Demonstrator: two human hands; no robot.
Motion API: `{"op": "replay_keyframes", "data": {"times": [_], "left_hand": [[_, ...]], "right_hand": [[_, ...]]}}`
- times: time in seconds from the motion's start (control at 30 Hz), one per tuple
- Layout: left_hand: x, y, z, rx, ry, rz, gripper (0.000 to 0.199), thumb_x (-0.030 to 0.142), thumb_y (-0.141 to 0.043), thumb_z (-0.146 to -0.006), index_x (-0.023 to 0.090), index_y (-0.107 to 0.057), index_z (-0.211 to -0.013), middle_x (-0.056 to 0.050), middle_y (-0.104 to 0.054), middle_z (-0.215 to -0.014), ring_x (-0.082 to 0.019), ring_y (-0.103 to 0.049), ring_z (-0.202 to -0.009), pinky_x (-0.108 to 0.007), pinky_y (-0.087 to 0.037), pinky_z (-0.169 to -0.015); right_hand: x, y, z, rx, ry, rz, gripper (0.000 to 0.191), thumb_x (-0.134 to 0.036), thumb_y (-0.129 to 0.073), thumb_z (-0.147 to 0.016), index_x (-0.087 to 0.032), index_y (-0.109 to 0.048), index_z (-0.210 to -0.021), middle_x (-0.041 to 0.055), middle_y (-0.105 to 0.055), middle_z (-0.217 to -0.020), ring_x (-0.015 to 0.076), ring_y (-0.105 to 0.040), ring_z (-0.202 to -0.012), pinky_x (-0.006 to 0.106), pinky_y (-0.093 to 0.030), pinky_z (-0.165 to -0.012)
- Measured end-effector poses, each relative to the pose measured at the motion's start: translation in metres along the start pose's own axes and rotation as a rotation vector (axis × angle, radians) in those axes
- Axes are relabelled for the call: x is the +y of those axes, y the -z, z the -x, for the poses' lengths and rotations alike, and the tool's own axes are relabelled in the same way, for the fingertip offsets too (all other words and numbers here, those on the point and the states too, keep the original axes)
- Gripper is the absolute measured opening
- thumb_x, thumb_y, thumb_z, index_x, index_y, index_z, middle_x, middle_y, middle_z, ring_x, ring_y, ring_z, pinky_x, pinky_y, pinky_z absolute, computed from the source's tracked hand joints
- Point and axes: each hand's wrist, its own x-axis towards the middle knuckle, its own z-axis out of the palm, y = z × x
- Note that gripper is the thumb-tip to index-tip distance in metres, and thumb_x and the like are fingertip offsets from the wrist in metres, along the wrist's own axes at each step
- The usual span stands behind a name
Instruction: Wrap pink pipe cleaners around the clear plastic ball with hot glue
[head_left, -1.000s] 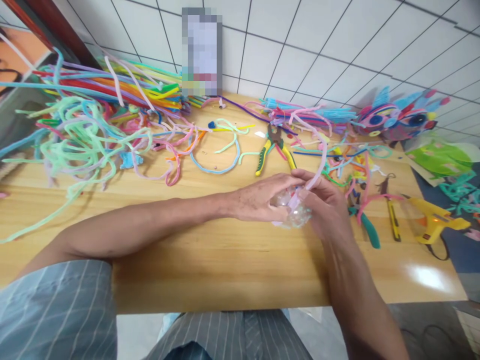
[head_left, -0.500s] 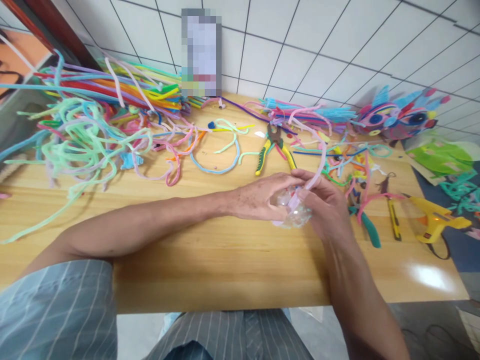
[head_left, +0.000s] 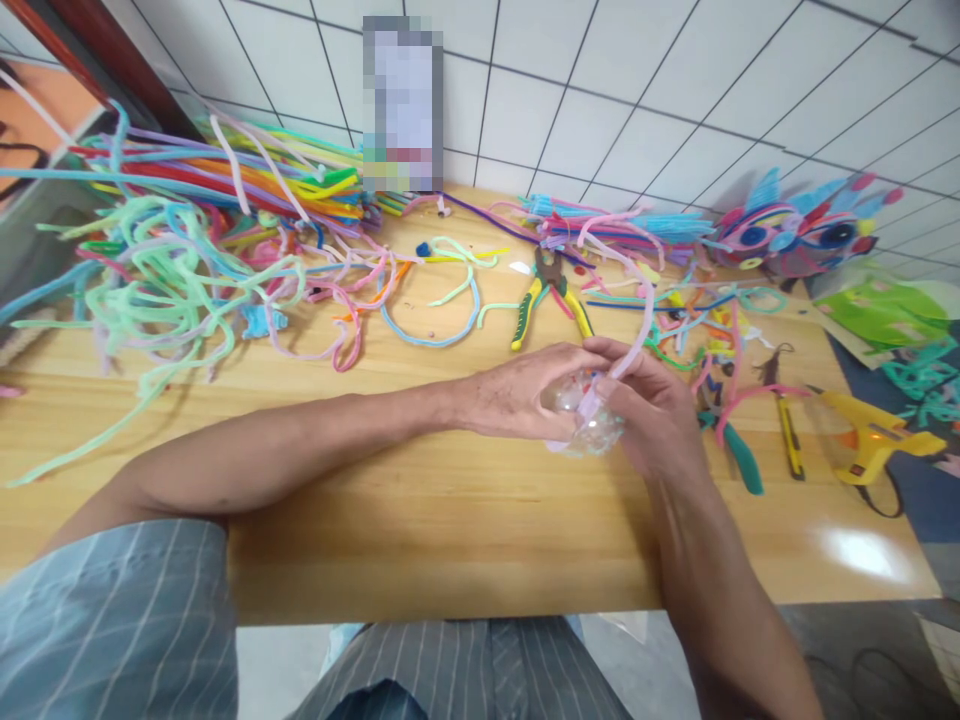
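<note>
Bright, even light, white glare on the table's right corner (head_left: 862, 552), soft blur, edges stretched.

Below the pliers (head_left: 551, 285), the left hand (head_left: 517, 395) and right hand (head_left: 652, 405) partly hide a clear ball (head_left: 600, 432) and lilac strip (head_left: 640, 330), while the panel (head_left: 405, 110) left of the pliers is pixelated.
</note>
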Motion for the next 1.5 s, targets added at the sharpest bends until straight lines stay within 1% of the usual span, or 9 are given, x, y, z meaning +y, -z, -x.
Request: {"op": "replay_keyframes", "data": {"times": [0.2,0.4,0.53,0.67,0.8,0.93,1.23,1.37,1.5], "left_hand": [[0.0005,-0.0010,-0.0006,0.016,0.003,0.011,0.061,0.038,-0.081,-0.081,0.020,-0.063,-0.136,-0.014,-0.070,-0.141,-0.033,-0.066,-0.135,-0.050,-0.050,-0.118],[-0.0003,-0.0020,-0.0006,0.024,0.009,0.009,0.065,0.037,-0.082,-0.080,0.022,-0.062,-0.141,-0.013,-0.069,-0.144,-0.032,-0.065,-0.137,-0.049,-0.050,-0.120],[0.0018,-0.0009,0.0001,0.020,0.019,0.006,0.065,0.038,-0.082,-0.081,0.022,-0.062,-0.141,-0.014,-0.068,-0.146,-0.033,-0.064,-0.140,-0.050,-0.050,-0.121],[0.0027,0.0008,0.0008,0.006,0.024,0.003,0.064,0.039,-0.078,-0.085,0.023,-0.061,-0.144,-0.015,-0.065,-0.150,-0.033,-0.061,-0.144,-0.051,-0.048,-0.124],[-0.0008,-0.0006,-0.0005,0.004,0.002,-0.004,0.069,0.040,-0.080,-0.082,0.020,-0.060,-0.145,-0.017,-0.066,-0.149,-0.035,-0.062,-0.142,-0.053,-0.048,-0.124],[-0.0023,-0.0018,-0.0012,0.005,0.006,-0.011,0.069,0.041,-0.081,-0.081,0.023,-0.060,-0.144,-0.015,-0.066,-0.149,-0.035,-0.062,-0.142,-0.053,-0.049,-0.124],[0.0020,0.0002,0.0018,0.005,0.022,-0.007,0.061,0.039,-0.074,-0.089,0.022,-0.058,-0.145,-0.016,-0.064,-0.152,-0.032,-0.061,-0.144,-0.051,-0.048,-0.124],[0.0016,-0.0018,0.0020,0.018,0.021,-0.008,0.062,0.038,-0.073,-0.089,0.019,-0.058,-0.145,-0.017,-0.065,-0.149,-0.033,-0.062,-0.142,-0.051,-0.048,-0.123],[0.0007,-0.0032,0.0022,0.015,0.024,-0.013,0.062,0.039,-0.075,-0.089,0.021,-0.057,-0.146,-0.016,-0.065,-0.148,-0.032,-0.062,-0.140,-0.050,-0.049,-0.122]], "right_hand": [[0.0004,0.0002,0.0003,-0.007,0.007,0.021,0.036,-0.037,-0.093,-0.076,-0.031,-0.083,-0.110,0.0043,-0.079,-0.126,0.0222,-0.075,-0.100,0.036,-0.063,-0.083],[-0.0001,-0.0001,0.0009,-0.009,0.033,0.041,0.028,-0.037,-0.091,-0.077,-0.030,-0.082,-0.102,0.0038,-0.077,-0.133,0.0245,-0.076,-0.107,0.038,-0.064,-0.084],[0.0000,-0.0004,0.0005,-0.006,0.007,0.029,0.037,-0.038,-0.092,-0.076,-0.031,-0.083,-0.111,0.0043,-0.078,-0.131,0.0235,-0.075,-0.104,0.038,-0.064,-0.084],[0.0011,-0.0002,-0.0006,0.000,0.014,0.017,0.035,-0.039,-0.094,-0.075,-0.031,-0.084,-0.108,0.0038,-0.079,-0.127,0.0219,-0.075,-0.101,0.038,-0.063,-0.085],[0.0016,-0.0004,-0.0008,-0.003,0.029,0.019,0.032,-0.040,-0.093,-0.075,-0.030,-0.083,-0.104,0.0038,-0.078,-0.128,0.0223,-0.075,-0.102,0.038,-0.063,-0.085],[0.0017,-0.0011,-0.0004,0.000,0.044,0.024,0.026,-0.039,-0.092,-0.076,-0.029,-0.082,-0.097,0.0035,-0.078,-0.130,0.0228,-0.075,-0.103,0.038,-0.064,-0.086],[0.0026,-0.0001,-0.0007,-0.012,0.041,0.041,0.031,-0.038,-0.090,-0.078,-0.030,-0.081,-0.107,0.0039,-0.080,-0.122,0.0225,-0.075,-0.099,0.038,-0.064,-0.084],[0.0008,-0.0017,0.0002,-0.011,0.027,0.023,0.028,-0.037,-0.090,-0.077,-0.029,-0.081,-0.102,0.0037,-0.078,-0.128,0.0213,-0.075,-0.099,0.036,-0.063,-0.082],[-0.0010,-0.0037,0.0015,0.000,0.019,-0.027,0.021,-0.037,-0.091,-0.075,-0.029,-0.079,-0.090,0.0028,-0.076,-0.134,0.0216,-0.075,-0.102,0.035,-0.063,-0.081]]}}
